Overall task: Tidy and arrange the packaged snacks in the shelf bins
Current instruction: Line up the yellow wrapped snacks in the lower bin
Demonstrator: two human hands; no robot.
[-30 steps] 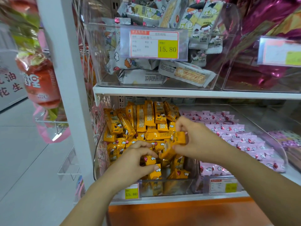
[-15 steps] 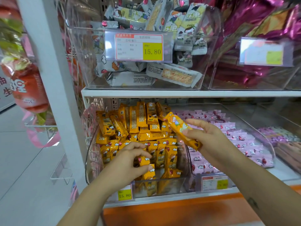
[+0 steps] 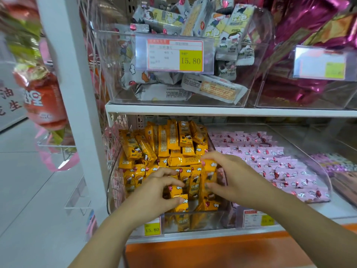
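— Entry one: right grip (image 3: 237, 180)?
— I log it pinching a yellow bar (image 3: 209, 174), finger on top and thumb at the foot. The bar stands upright at the right end of the front row in the yellow bin (image 3: 193, 212). Upright, I judge, so it faces out in line with its neighbours.
— Entry two: left grip (image 3: 160, 192)?
— Curled round a front bar (image 3: 178, 199), probably bracing the row so nothing topples as the other one seats.
— Bin contents?
— Back rows stand fairly neat; the left side is jumbled, bars leaning. Pink packs (image 3: 270, 161) lie in the next bin (image 3: 320, 171), just beside; I'd keep the bar from tipping over into them
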